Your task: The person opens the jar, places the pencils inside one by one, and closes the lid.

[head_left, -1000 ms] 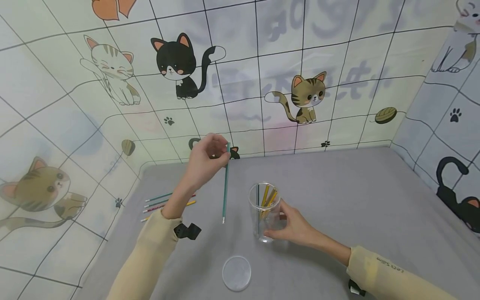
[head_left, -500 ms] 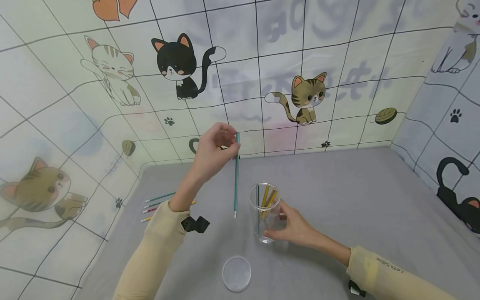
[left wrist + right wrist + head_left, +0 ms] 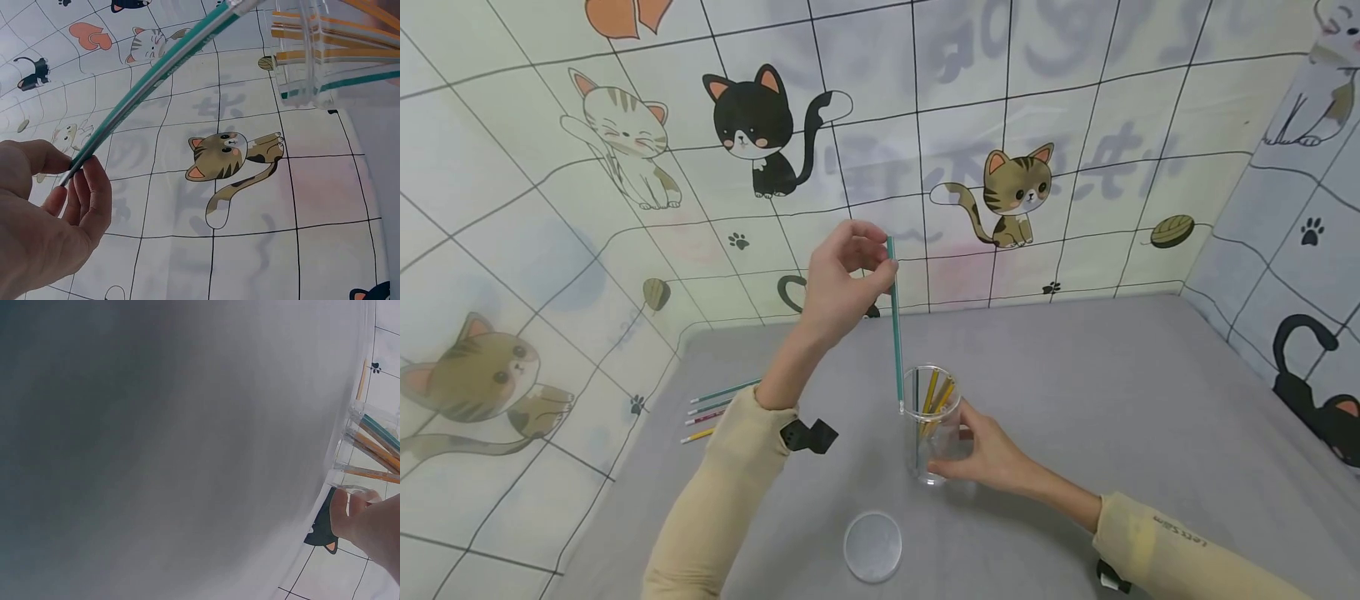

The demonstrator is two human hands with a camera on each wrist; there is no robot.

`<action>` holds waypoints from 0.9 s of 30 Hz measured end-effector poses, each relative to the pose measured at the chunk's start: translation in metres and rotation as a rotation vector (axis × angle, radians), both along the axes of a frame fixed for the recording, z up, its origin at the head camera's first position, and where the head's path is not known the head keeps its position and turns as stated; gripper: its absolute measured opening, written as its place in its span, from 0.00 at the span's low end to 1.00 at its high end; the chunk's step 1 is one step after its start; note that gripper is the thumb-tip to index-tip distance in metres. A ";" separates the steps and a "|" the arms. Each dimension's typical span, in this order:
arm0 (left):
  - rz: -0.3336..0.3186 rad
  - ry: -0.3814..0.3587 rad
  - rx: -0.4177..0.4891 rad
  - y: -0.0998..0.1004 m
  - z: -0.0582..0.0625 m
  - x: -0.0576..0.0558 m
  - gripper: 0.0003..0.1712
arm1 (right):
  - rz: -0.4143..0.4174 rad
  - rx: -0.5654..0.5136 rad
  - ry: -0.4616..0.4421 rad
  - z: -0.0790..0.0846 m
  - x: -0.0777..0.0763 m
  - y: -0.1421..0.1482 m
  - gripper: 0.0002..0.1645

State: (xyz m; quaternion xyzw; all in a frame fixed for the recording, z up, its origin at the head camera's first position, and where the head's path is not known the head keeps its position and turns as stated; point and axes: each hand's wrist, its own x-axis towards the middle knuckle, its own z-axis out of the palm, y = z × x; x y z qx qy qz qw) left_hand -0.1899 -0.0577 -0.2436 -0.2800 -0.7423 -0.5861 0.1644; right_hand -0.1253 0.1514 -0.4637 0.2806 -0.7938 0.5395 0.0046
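Teal pencil (image 3: pixel 897 342) pinched high by the left hand (image 3: pixel 842 283), right hand (image 3: pixel 983 447) gripping the clear cup (image 3: pixel 934 450): best lift that eraser end (image 3: pixel 902 407) over!

Behind the grey tabletop (image 3: pixel 1097 375) I see a pale backdrop (image 3: pixel 1112 108), ruled into squares with dark lines and printed with cartoon cats. A black-and-white cat (image 3: pixel 751 121) sits next to a whitish cat (image 3: pixel 631 133) with one paw raised. Farther right is a brown striped cat (image 3: pixel 1015 187) — and past it, a ribbed olive oval (image 3: pixel 1172 232). An orange heart (image 3: pixel 617 18) is up high — paw prints (image 3: pixel 739 241) are scattered lower down.
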 end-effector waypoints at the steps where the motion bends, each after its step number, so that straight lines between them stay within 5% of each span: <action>1: 0.006 0.003 0.003 0.002 0.000 0.000 0.12 | -0.001 0.003 0.002 0.000 0.000 0.000 0.45; 13: 0.020 0.067 0.043 0.011 0.002 0.000 0.13 | -0.007 0.015 0.000 -0.001 -0.001 0.000 0.45; 27: -0.012 -0.040 -0.028 0.017 -0.034 0.003 0.14 | 0.004 0.003 -0.002 -0.001 -0.002 0.001 0.44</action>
